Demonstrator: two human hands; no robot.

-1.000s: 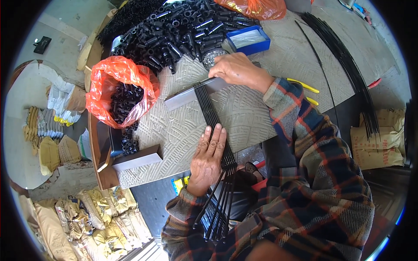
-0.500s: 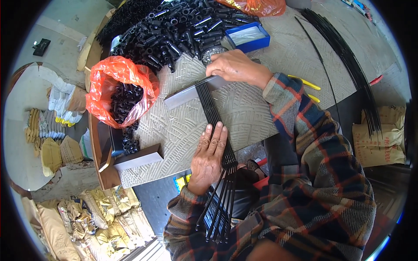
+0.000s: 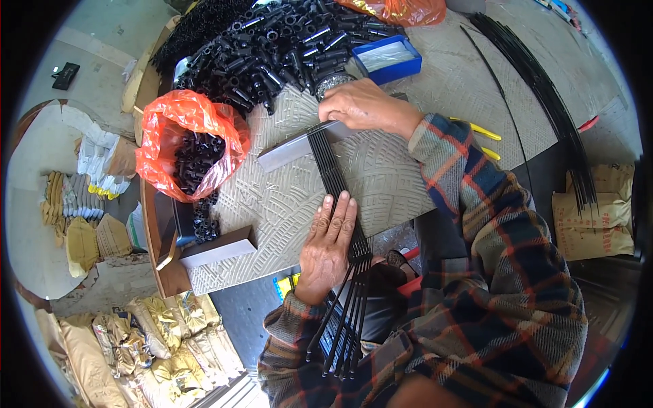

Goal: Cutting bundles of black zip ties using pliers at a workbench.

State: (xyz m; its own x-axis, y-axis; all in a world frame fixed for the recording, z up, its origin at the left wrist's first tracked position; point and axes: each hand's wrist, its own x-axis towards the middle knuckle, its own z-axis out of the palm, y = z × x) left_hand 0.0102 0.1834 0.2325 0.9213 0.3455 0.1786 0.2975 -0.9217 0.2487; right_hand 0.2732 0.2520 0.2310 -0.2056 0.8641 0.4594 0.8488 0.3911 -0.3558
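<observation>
Several thin black rods (image 3: pixel 330 170) lie side by side in a flat row, their upper ends on a grey metal angle bar (image 3: pixel 289 151). My left hand (image 3: pixel 328 248) rests on the row with fingers stretched out flat. Below it the rods fan out past the table edge over my lap, with small knobs at their lower ends. My right hand (image 3: pixel 357 105) is closed, fingers curled down just above the bar by the rod ends. Whatever its fingertips hold is hidden. Right behind it stands a round dish of small shiny pieces (image 3: pixel 331 81), partly covered by the hand.
A heap of black tubular parts (image 3: pixel 272 51) covers the far left. An orange plastic bag (image 3: pixel 153 146) holds more black parts. A blue box (image 3: pixel 408 66), yellow-handled pliers (image 3: pixel 484 129) and a bundle of long black rods (image 3: pixel 544 88) lie right. Another metal angle piece (image 3: pixel 221 253) sits near left.
My right hand has shifted very slightly left and lower, its fingers more curled in. The left hand stays flat on the rods.
</observation>
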